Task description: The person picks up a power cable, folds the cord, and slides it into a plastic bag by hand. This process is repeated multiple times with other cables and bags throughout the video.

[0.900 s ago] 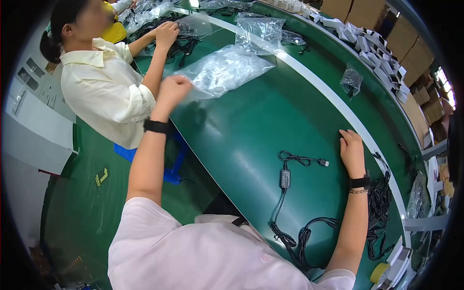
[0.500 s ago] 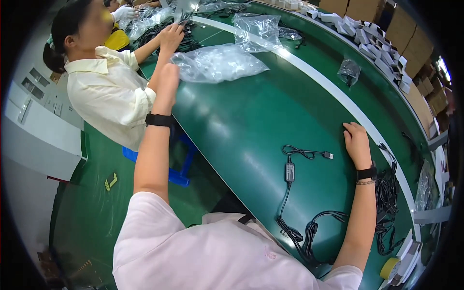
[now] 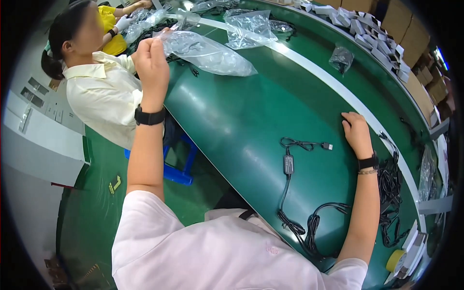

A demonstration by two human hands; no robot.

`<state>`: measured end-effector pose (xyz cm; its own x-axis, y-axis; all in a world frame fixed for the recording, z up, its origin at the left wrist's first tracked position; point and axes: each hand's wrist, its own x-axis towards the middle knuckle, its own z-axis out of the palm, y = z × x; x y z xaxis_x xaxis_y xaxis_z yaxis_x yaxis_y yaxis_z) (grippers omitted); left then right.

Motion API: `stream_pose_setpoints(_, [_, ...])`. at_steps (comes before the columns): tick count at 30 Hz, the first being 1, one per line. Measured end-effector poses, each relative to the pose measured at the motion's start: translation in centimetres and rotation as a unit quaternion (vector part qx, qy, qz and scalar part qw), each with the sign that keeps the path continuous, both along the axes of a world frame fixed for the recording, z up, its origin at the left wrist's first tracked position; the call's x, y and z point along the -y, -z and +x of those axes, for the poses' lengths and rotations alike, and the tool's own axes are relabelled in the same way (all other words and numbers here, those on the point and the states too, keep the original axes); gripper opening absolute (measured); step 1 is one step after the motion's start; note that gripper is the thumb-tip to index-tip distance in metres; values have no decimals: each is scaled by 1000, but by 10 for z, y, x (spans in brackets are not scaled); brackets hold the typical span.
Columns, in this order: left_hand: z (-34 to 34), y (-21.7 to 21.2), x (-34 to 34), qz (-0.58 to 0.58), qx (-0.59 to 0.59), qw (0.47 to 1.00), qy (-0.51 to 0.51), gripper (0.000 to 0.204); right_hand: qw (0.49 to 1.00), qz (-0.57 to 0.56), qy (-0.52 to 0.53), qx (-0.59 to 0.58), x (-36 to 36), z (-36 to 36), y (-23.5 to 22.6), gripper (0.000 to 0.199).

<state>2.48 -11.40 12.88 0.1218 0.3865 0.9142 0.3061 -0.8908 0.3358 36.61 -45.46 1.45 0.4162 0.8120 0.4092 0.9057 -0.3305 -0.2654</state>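
The left hand (image 3: 152,63) pinched one end of a large clear plastic bag (image 3: 212,55) above the far left of the green table (image 3: 232,125), its long axis slanting from the fingertips away to the right and slightly back toward the wearer; its contents could not be told. The right hand (image 3: 356,131) rested on the table, fingers loosely bent, thumb apart. Beyond it, a small clear bag (image 3: 341,57) held something dark.

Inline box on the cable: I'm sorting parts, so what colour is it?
The inline box is black; it shows best in the head view.
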Motion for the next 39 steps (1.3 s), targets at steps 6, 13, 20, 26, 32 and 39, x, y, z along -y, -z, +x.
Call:
stream_pose_setpoints(6, [-7, 48, -59, -398, 167, 883, 186, 19, 997, 26, -70, 13, -21, 6, -3, 22])
stream_pose_setpoints(13, [-4, 40, -12, -299, -142, 937, 109, 28, 984, -9, -130, -117, -12, -40, -65, 34])
stream_pose_setpoints(20, [1, 6, -32, -524, 181, 624, 551, 37, 928, -223, -279, -106, -19, -169, -72, 49])
stream_pose_setpoints(26, [42, 15, 8, -523, 263, 561, 585, 25, 941, -115, -212, -236, -6, -156, -51, 29])
stream_pose_setpoints(32, [70, -19, 86, -404, 55, 650, 641, 10, 961, -174, -182, -116, 6, -165, -55, 31])
stream_pose_setpoints(39, [143, 8, 128, -181, -149, 846, 479, 24, 966, -174, -92, -168, 14, -171, -33, 25])
